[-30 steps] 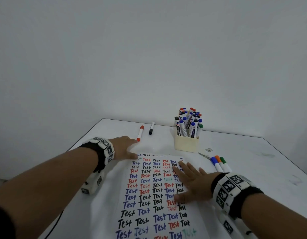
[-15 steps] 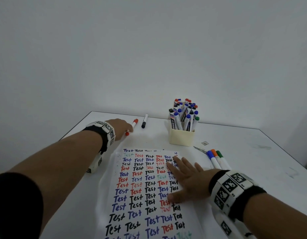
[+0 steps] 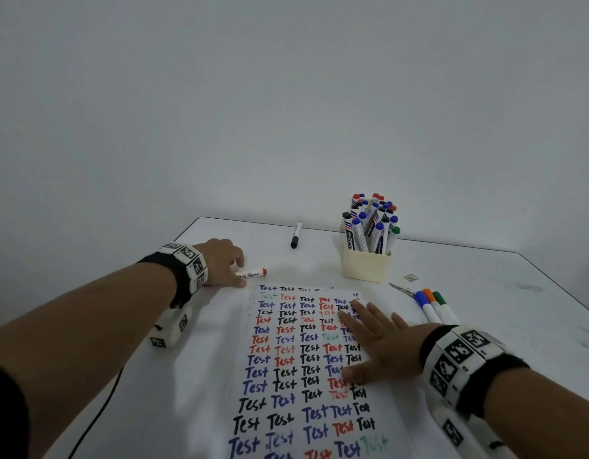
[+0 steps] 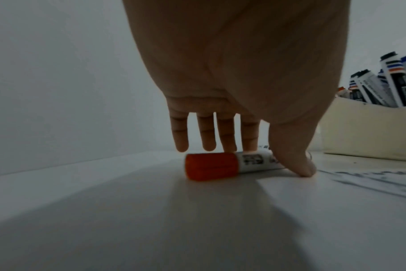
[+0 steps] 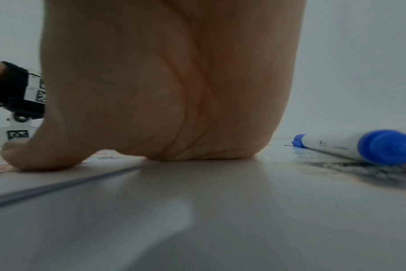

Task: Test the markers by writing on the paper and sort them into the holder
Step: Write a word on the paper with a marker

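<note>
A red marker (image 3: 255, 274) (image 4: 211, 166) lies on the white table just beyond the paper's far left corner. My left hand (image 3: 235, 270) (image 4: 255, 157) pinches its barrel, thumb on the near side and fingers on the far side. The paper (image 3: 286, 359), filled with rows of "Test" in several colours, lies in front of me. My right hand (image 3: 375, 342) (image 5: 174, 91) rests flat on its right side, fingers spread. The cream holder (image 3: 365, 268) (image 4: 364, 132) stands beyond the paper, packed with several markers. A black marker (image 3: 296, 235) lies farther back.
Blue (image 3: 425, 306) (image 5: 350, 146), orange (image 3: 430, 298) and green (image 3: 443, 303) markers lie side by side right of the paper. A small scrap (image 3: 410, 277) lies near the holder. The table's far edge meets a plain wall. A black cable (image 3: 97, 415) runs under my left arm.
My left hand reached the red marker, took hold of it and drew it nearer the paper, turning it crosswise. My right hand stayed flat on the paper.
</note>
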A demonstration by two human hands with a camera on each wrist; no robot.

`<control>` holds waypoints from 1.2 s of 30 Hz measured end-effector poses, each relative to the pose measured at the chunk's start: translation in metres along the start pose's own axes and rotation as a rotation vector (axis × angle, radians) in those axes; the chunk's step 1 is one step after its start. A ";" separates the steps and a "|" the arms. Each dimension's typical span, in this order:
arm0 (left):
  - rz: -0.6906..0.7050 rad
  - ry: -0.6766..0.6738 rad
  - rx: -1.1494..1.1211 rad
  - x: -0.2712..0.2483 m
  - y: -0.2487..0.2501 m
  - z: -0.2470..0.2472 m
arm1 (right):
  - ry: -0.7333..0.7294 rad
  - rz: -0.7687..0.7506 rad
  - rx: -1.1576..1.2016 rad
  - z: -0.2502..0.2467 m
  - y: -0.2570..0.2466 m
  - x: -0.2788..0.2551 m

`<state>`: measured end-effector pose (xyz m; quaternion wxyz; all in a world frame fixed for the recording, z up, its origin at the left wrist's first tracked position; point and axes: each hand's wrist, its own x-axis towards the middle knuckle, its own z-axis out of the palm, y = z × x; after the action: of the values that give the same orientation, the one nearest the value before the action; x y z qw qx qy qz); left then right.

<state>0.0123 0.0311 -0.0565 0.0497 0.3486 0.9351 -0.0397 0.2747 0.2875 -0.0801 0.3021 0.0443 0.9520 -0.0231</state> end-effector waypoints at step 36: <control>0.481 0.406 -0.379 -0.108 0.126 -0.032 | 0.814 -0.294 1.599 -0.031 -0.062 -0.054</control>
<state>0.1740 0.0601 -0.0166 -0.0653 0.5437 0.8081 0.2169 0.2948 0.2246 -0.0225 -0.1844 0.1237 0.6812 -0.6976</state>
